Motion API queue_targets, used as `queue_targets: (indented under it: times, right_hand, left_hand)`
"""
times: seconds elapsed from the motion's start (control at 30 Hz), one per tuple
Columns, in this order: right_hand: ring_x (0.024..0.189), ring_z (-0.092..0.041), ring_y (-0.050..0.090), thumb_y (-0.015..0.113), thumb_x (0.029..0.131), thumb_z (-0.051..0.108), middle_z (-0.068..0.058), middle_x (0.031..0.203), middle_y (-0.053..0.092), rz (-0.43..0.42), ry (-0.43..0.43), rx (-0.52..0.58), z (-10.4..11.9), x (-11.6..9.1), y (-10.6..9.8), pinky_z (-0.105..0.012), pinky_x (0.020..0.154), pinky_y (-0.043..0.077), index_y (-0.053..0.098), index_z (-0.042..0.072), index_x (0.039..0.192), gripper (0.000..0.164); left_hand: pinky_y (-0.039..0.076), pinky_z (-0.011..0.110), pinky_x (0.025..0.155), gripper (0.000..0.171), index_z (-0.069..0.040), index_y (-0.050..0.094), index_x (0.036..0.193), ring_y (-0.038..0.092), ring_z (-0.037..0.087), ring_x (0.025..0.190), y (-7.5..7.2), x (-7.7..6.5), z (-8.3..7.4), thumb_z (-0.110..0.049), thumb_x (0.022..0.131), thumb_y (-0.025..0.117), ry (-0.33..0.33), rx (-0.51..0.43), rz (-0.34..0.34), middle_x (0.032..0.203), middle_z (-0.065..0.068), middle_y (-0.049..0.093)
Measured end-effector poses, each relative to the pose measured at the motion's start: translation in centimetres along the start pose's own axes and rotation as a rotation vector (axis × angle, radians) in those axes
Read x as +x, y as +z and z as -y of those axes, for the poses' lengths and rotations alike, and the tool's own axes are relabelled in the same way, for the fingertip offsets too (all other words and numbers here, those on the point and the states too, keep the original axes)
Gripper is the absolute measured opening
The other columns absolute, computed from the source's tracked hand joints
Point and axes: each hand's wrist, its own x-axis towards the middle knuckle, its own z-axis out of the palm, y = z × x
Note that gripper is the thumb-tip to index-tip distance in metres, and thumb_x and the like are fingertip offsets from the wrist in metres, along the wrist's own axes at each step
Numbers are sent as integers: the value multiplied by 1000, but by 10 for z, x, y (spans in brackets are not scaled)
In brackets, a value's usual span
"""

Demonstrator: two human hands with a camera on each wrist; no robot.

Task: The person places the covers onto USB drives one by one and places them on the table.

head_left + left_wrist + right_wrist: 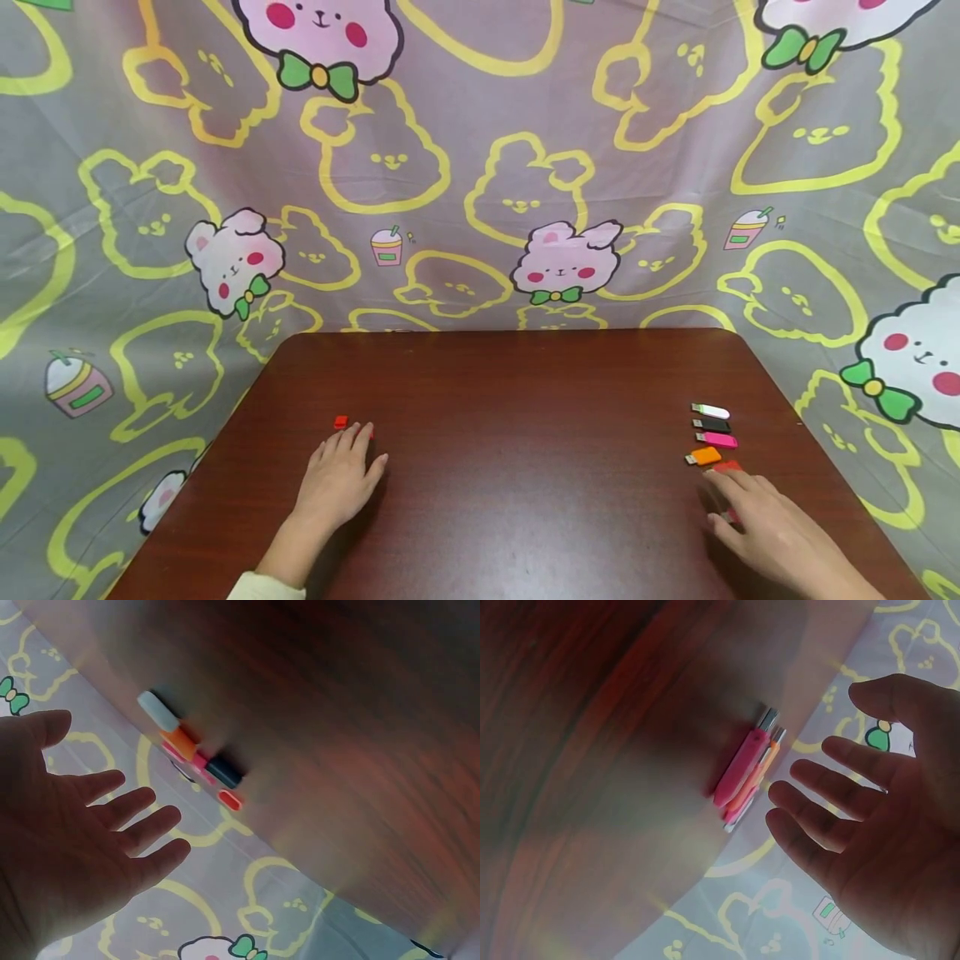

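- Left hand (341, 477): back up, left side of the table (487, 417), forearm coming in from bottom left out of a pale cuff (266, 587), fingers pointing away from the body, thumb off to the right
- Left grip: fingers spread, bare palm in the wrist view, pinching nothing
- Just beyond its fingertips: small red piece (341, 422); a second red bit is mostly hidden by the fingers
- Left wrist view has short pieces in a line: pale piece (158, 712), orange piece (179, 742), dark piece (223, 772), some pink and red
- Right hand (780, 529): back up, right side, fingers angled left and away, thumb apart below the index
- Right grip: fingers spread, palm bare, no pinch; fingertips overlap red drive (726, 467), contact can't tell
- Beyond it, near to far: orange drive (703, 456), pink drive (717, 439), black drive (711, 425), white drive (710, 411)
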Motion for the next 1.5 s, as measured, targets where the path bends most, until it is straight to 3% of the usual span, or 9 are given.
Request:
queue_targets:
  times: [0.3,0.5,0.77,1.07,1.5]
  right_hand:
    - [95,-25,53,72,72,27,-1,103,59,141,57,-3,-9,1,-2,-48,78,46,61,12,109,41]
    - [90,-23,53,74,72,25,0,99,59,184,75,1,-14,3,-1,-48,77,47,61,11,108,41]
    - [87,-19,53,75,68,15,3,96,59,174,27,8,-21,1,1,-45,77,48,62,13,104,38]
    - [85,-14,52,73,67,8,8,93,58,140,-34,-19,-26,-2,3,-39,73,48,63,17,99,35]
    - [87,-18,53,76,68,7,4,94,59,249,20,16,-33,1,7,-43,77,48,64,18,97,33]
  left_hand:
    - [25,60,102,59,-6,41,138,38,40,125,2,0,13,-42,92,50,-37,-11,-5,138,19,44]
    - [27,61,101,56,-3,45,134,41,41,122,2,-2,20,-38,91,51,-51,-19,-20,133,20,46]
    - [30,60,98,53,2,49,128,44,41,118,4,-1,30,-31,89,55,-71,-34,-46,127,22,49]
    - [32,60,95,52,4,47,129,46,42,113,8,3,39,-29,89,56,-130,-27,50,122,24,52]
    - [40,57,83,38,-1,59,111,50,37,99,8,12,41,-32,89,58,-116,0,49,101,17,56]
